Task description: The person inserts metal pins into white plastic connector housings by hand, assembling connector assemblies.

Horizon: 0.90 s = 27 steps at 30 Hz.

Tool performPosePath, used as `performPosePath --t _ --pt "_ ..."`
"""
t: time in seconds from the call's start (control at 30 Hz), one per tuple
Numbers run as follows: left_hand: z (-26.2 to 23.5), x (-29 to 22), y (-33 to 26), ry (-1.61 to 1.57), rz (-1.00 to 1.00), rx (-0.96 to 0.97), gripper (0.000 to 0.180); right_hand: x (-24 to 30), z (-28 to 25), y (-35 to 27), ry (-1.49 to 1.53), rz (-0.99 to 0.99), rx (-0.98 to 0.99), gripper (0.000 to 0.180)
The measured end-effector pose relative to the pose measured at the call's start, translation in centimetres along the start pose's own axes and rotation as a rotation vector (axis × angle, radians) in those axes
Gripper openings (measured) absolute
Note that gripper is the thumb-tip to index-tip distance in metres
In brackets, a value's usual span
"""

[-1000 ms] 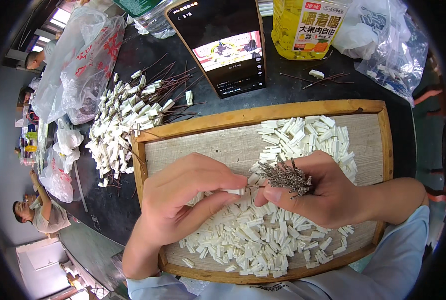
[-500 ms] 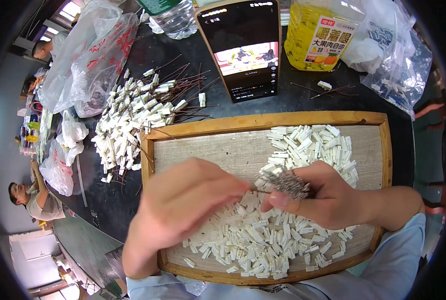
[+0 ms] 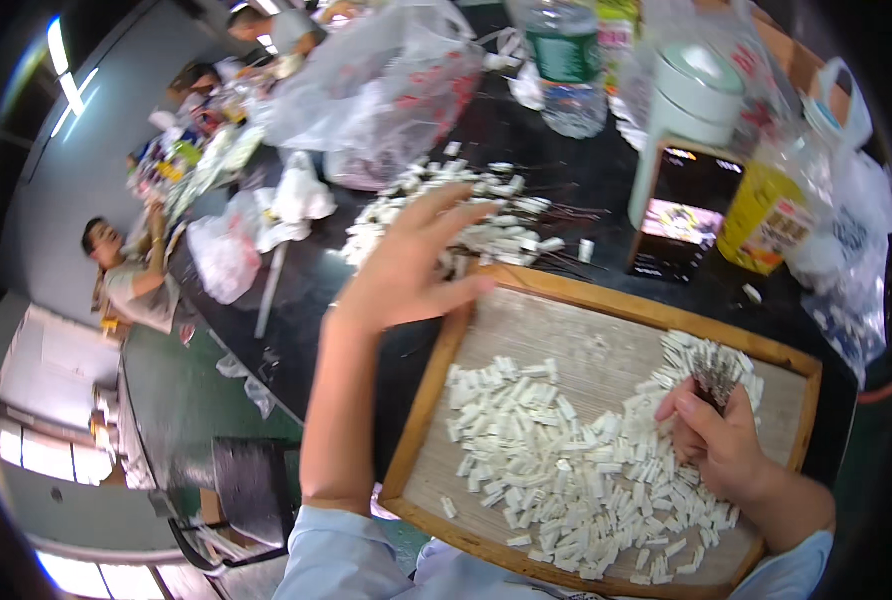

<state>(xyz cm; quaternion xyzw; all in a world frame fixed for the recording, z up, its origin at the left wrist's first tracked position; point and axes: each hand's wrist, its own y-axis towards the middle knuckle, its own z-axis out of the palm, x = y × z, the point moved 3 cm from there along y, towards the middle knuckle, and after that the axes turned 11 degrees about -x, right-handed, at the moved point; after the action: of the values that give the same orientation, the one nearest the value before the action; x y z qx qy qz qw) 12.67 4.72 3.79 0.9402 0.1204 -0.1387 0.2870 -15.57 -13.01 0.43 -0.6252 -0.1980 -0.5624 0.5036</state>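
just past the far left corner of the rectangular wood-framed tray with a grey board (image 3: 606, 299): bare left hand (image 3: 403, 262), fingers spread and well apart, over a heap of small white plastic connectors with thin brown wires (image 3: 501, 222). contact between the two: cannot tell; hand slightly blurred.

over the tray's right part: bare right hand (image 3: 718, 432), fingers together, clamped on a bundle of thin wires with greyish metal tips (image 3: 716, 366). tips fan out above the fist.

inside the tray: small white oblong plastic pieces (image 3: 566, 455), loosely strewn from the left side to the near right, more of them around the right hand. bare board along the far left.

beyond the tray's far edge, on the black table (image 3: 311, 345): upright dark smartphone with lit screen (image 3: 684, 215); pale green cylindrical flask (image 3: 694, 108); clear plastic bottle of yellow contents (image 3: 761, 235).

well left of the tray: another person in a light shirt (image 3: 144, 290).
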Motion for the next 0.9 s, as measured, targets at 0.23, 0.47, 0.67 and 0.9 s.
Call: performPosePath --t 0.23,0.47,0.67,0.9 --pt "3.2 -0.4 -0.1 0.295 0.125 -0.126 0.061 -0.4 0.5 -0.2 -0.016 0.043 0.020 0.025" --pt "3.8 2.3 0.3 0.308 0.038 -0.262 0.040 -0.2 0.8 -0.5 0.022 0.025 0.003 0.024" --pt "2.9 4.7 -0.2 0.337 -0.203 -0.240 0.032 -0.1 1.0 -0.3 0.063 0.033 0.007 0.024" --pt "-3.7 -3.3 0.6 0.114 0.133 -0.715 0.030 -0.9 0.4 0.3 0.321 0.070 -0.010 0.034"
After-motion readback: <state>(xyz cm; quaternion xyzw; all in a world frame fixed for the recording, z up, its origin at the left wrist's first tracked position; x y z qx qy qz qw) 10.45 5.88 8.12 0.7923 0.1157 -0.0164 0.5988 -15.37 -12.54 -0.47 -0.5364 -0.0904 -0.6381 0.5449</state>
